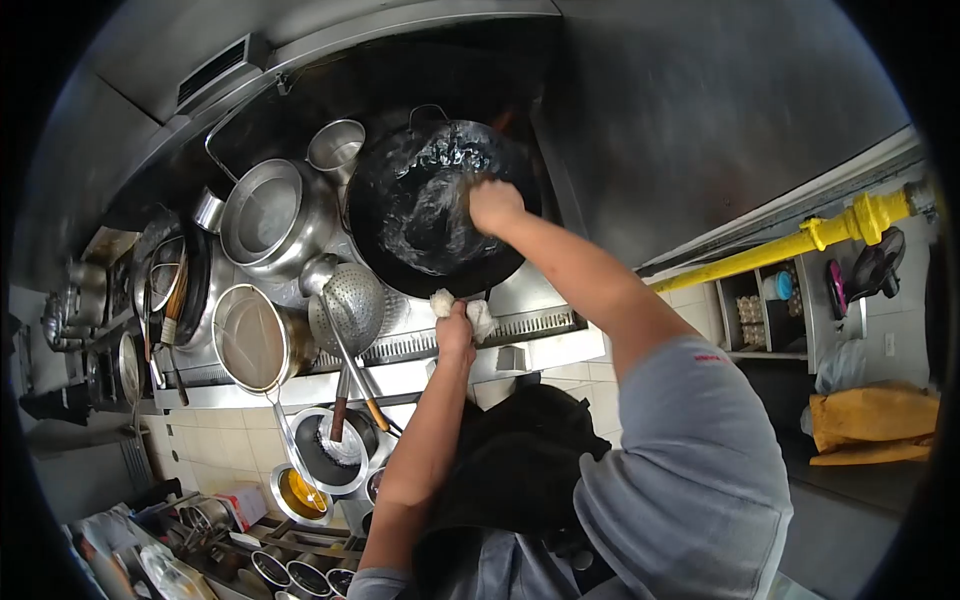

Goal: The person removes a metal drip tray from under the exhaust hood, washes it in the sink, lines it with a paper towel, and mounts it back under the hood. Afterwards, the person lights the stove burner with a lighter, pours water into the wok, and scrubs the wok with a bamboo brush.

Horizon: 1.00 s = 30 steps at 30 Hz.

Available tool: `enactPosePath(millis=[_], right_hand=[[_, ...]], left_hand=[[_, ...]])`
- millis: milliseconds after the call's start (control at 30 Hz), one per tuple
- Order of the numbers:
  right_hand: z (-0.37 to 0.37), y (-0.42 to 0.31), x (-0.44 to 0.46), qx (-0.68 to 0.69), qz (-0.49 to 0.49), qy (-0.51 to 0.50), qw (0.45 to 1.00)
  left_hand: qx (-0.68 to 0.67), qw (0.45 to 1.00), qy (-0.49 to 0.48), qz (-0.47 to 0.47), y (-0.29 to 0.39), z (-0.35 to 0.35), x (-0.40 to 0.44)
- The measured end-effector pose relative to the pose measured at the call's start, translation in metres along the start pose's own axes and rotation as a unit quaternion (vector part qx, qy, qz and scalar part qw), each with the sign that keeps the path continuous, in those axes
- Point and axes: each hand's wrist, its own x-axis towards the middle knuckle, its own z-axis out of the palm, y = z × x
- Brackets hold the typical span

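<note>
A large black wok point(385, 235) sits on the range with swirling water point(440, 215) in it. My right hand point(495, 207) is closed inside the wok, above the water. Its fingers wrap round a brown brush-like tool point(467, 192), smeared by motion and mostly hidden by the hand. At the wok's near rim, my left hand point(457, 330) is closed on a white cloth point(482, 320). The cloth covers the spot where the wok's near handle would be, so I cannot see the grip beneath. A loop handle point(428, 108) rises from the far rim.
Left of the wok stand a steel pot point(305, 240), a small steel pot point(337, 145) and a mesh strainer point(250, 338). A perforated skimmer point(355, 305) and a ladle point(318, 272) lie close by my left arm. A yellow pipe point(770, 255) runs along the right.
</note>
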Motion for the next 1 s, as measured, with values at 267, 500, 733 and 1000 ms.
enactPosePath(millis=[267, 500, 733, 1000], right_hand=[[0.065, -0.098, -0.004, 0.218, -0.068, 0.006, 0.974], [0.003, 0.003, 0.004, 0.093, 0.078, 0.007, 0.993], [0.064, -0.123, 0.001, 0.227, -0.009, 0.000, 0.974], [-0.050, 0.071, -0.161, 0.026, 0.000, -0.107, 0.994]], left_hand=[[0.041, 0.998, -0.010, -0.043, 0.011, -0.002, 0.001], [-0.003, 0.998, -0.002, -0.061, 0.009, 0.002, 0.006], [-0.060, 0.990, -0.116, -0.053, 0.004, -0.013, 0.041], [0.067, 0.995, 0.030, 0.062, 0.049, -0.042, 0.001]])
